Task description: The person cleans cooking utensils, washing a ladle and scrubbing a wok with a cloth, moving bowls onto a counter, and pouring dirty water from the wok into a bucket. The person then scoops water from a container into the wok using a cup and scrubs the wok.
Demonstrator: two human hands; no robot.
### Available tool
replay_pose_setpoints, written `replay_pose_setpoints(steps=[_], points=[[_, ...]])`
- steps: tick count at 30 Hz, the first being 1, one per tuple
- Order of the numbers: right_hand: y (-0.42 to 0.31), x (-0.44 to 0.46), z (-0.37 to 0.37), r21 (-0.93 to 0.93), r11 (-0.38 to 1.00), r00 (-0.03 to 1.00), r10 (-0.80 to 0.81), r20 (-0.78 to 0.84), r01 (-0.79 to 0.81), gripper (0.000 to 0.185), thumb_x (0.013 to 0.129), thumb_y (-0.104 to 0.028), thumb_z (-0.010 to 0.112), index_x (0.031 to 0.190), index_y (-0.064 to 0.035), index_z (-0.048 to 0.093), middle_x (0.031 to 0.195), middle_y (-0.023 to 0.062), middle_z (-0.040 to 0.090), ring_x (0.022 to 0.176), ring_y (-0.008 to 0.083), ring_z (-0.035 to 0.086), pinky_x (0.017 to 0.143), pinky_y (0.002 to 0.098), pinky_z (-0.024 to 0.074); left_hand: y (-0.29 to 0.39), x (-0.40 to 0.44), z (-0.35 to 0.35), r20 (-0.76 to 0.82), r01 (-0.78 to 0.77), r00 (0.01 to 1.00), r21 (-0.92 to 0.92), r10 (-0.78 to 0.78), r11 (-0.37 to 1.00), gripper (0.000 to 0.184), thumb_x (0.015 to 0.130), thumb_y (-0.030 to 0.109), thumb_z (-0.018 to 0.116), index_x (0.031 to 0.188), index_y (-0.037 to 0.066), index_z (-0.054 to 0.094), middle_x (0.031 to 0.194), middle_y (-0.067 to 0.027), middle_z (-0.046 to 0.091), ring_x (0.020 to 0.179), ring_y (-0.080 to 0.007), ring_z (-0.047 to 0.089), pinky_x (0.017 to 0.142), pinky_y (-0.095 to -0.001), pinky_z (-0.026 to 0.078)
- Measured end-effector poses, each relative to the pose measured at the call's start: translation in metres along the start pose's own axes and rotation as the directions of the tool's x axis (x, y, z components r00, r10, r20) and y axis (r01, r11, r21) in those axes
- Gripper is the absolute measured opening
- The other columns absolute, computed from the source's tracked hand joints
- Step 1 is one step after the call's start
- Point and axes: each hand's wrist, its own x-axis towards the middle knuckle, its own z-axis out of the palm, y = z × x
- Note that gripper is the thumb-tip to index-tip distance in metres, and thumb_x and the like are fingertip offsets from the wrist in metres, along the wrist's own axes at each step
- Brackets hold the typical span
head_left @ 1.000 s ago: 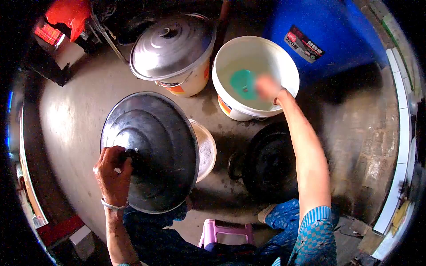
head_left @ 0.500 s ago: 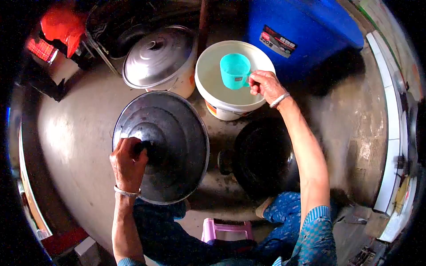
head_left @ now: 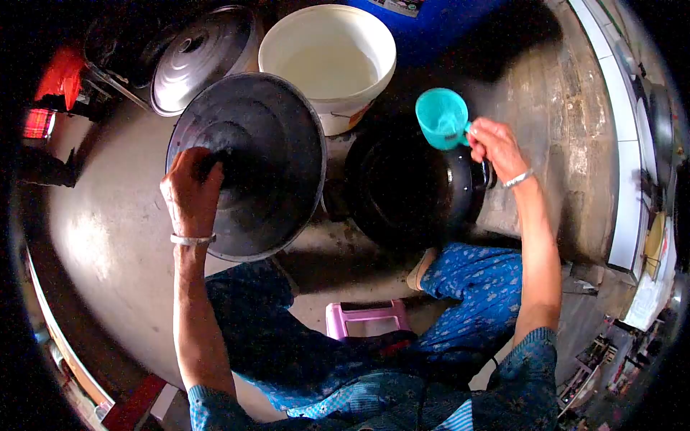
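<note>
My left hand (head_left: 192, 188) is closed round the knob of a large dark pot lid (head_left: 277, 165), which it holds up to the left of a black pot (head_left: 402, 179). With my right hand (head_left: 497, 147) I grip the handle of a turquoise plastic cup (head_left: 441, 118). The cup hangs over the far right part of the pot's rim, its mouth facing up and tilted toward me. Whether it holds liquid I cannot make out clearly. Beyond the lid and pot stands a white bucket (head_left: 327, 54) with pale liquid inside.
A metal lid (head_left: 205, 57) covers a container at the back left. The blue barrel (head_left: 431, 21) stands behind the bucket. Between my legs is a pink stool (head_left: 368, 317). A red glowing object (head_left: 38, 123) is at the far left, and a tiled edge (head_left: 627, 165) runs along the right.
My right hand has carried the cup from over the white bucket rightward and toward me, to over the black pot. The view has tipped downward. My left hand still holds the pot lid.
</note>
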Motion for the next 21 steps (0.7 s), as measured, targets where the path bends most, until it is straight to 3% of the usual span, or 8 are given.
replay_pose_setpoints(steps=[7,9,10,11,14,18,19,21], points=[[0.086,-0.029,-0.014,-0.130,0.975,0.981,0.168,-0.094,-0.179,0.021,0.081,-0.017,0.052,0.065,-0.0044,0.051,0.060,0.0008,0.046,0.048,0.0082,0.040,0.042,0.0222,0.0339,0.017,0.025,0.029,0.007,-0.041,0.999,0.002,0.041,0.999,0.020,0.066,0.008,0.064,0.084,0.001,0.061,0.080,-0.0141,0.061,0.072,-0.0244,0.062,0.067,-0.0313,0.049],[0.109,-0.028,-0.016,-0.320,0.939,0.986,0.086,-0.142,-0.128,0.021,0.076,-0.018,0.056,0.062,-0.0027,0.053,0.055,0.0021,0.050,0.051,0.0119,0.046,0.048,0.0301,0.0384,0.024,0.037,0.042,0.034,-0.057,0.998,-0.056,0.059,0.997,0.021,0.065,0.010,0.064,0.084,0.002,0.062,0.080,-0.0146,0.061,0.073,-0.0256,0.062,0.067,-0.0325,0.049],[0.114,-0.029,-0.014,-0.404,0.911,0.989,0.029,-0.142,-0.084,0.020,0.075,-0.018,0.056,0.064,-0.0012,0.055,0.057,0.0089,0.054,0.054,0.0198,0.052,0.052,0.0342,0.0403,0.024,0.044,0.050,0.055,-0.061,0.997,0.039,0.059,0.997,0.022,0.064,0.011,0.064,0.084,0.002,0.062,0.080,-0.0154,0.061,0.073,-0.0277,0.061,0.068,-0.0340,0.049],[0.117,-0.030,-0.013,-0.401,0.912,0.989,0.028,-0.143,-0.083,0.020,0.075,-0.018,0.056,0.064,-0.0012,0.055,0.057,0.0089,0.054,0.054,0.0198,0.052,0.052,0.0342,0.0403,0.030,0.049,0.054,0.047,-0.097,0.994,-0.058,0.100,0.994,0.022,0.063,0.011,0.064,0.083,0.001,0.062,0.080,-0.0166,0.061,0.073,-0.0299,0.061,0.068,-0.0352,0.049],[0.123,-0.032,-0.010,-0.717,0.694,0.979,-0.181,-0.089,0.063,0.020,0.078,-0.017,0.054,0.068,0.0004,0.056,0.070,0.0219,0.058,0.068,0.0397,0.056,0.058,0.0422,0.0434,0.038,0.071,0.079,0.021,-0.213,0.977,-0.045,0.214,0.976,0.021,0.062,0.010,0.064,0.081,0.000,0.063,0.080,-0.0185,0.061,0.074,-0.0320,0.060,0.068,-0.0361,0.048],[0.115,-0.041,-0.005,-0.870,0.486,0.962,-0.269,-0.055,0.085,0.021,0.081,-0.017,0.051,0.077,0.0028,0.054,0.074,0.0235,0.057,0.071,0.0402,0.056,0.063,0.0474,0.0446,0.049,0.099,0.109,0.079,-0.251,0.966,0.041,0.247,0.967,0.022,0.060,0.010,0.063,0.079,0.000,0.061,0.075,-0.0202,0.060,0.073,-0.0345,0.059,0.068,-0.0384,0.048],[0.116,-0.043,-0.006,-0.871,0.482,0.957,-0.284,-0.058,0.091,0.021,0.081,-0.017,0.051,0.077,0.0028,0.054,0.074,0.0235,0.057,0.071,0.0402,0.056,0.063,0.0474,0.0446,0.035,0.107,0.132,0.022,-0.203,0.978,-0.148,0.208,0.968,0.020,0.060,0.011,0.063,0.077,0.001,0.060,0.077,-0.0209,0.059,0.074,-0.0362,0.058,0.068,-0.0401,0.048],[0.120,-0.045,-0.011,-0.882,0.461,0.933,-0.351,-0.073,0.104,0.018,0.081,-0.016,0.051,0.076,0.0014,0.055,0.073,0.0228,0.057,0.070,0.0403,0.055,0.061,0.0470,0.0435,0.042,0.116,0.142,-0.025,-0.289,0.957,-0.062,0.288,0.955,0.018,0.061,0.012,0.063,0.075,0.001,0.059,0.078,-0.0213,0.058,0.075,-0.0372,0.057,0.067,-0.0413,0.048]])
